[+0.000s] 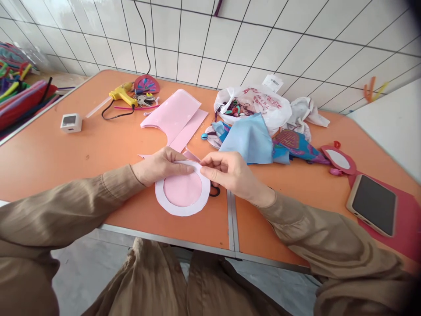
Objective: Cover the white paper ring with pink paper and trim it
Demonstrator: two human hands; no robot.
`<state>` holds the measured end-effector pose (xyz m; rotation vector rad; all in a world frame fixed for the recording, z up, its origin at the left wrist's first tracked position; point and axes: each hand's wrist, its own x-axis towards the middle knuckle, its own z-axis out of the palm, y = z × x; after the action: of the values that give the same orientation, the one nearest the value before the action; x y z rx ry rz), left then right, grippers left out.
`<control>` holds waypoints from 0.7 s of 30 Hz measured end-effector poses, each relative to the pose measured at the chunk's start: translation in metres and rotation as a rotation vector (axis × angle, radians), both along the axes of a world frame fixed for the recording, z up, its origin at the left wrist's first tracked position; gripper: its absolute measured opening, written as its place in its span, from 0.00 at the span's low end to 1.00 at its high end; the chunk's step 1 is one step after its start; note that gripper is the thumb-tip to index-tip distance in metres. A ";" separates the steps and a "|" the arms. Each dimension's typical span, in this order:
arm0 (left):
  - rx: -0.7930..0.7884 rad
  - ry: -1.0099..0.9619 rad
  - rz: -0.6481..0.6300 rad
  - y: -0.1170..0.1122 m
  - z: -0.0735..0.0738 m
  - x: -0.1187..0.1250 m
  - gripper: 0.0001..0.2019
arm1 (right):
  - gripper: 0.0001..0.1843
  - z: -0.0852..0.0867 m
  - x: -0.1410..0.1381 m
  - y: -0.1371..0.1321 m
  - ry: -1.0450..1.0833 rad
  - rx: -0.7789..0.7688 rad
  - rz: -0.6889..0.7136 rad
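Now our left hand (161,166) grips the pink disc (182,192) steady near the table's (98,153) front edge; our right hand (230,174) pinches its white ring (206,194).

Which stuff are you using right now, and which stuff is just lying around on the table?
In use:
- white ring, pinched by the left hand and right hand
- pink disc under the ring

Lying about:
- glue gun
- keys
- pink sheets
- blue cloth
- bag
- phone
- white cube
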<state>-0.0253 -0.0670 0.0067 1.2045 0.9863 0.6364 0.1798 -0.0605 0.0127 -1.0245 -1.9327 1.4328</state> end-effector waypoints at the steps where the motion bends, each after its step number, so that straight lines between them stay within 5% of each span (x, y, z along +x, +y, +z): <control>1: 0.001 0.004 0.000 0.000 -0.001 0.000 0.09 | 0.11 0.000 0.000 -0.001 -0.011 -0.012 -0.002; 21: 0.039 -0.016 -0.043 0.004 -0.003 -0.002 0.14 | 0.11 -0.009 0.000 0.000 0.043 -0.065 -0.022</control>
<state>-0.0277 -0.0628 0.0039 1.2501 0.9355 0.6331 0.1794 -0.0601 0.0039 -1.0319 -1.8497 1.5026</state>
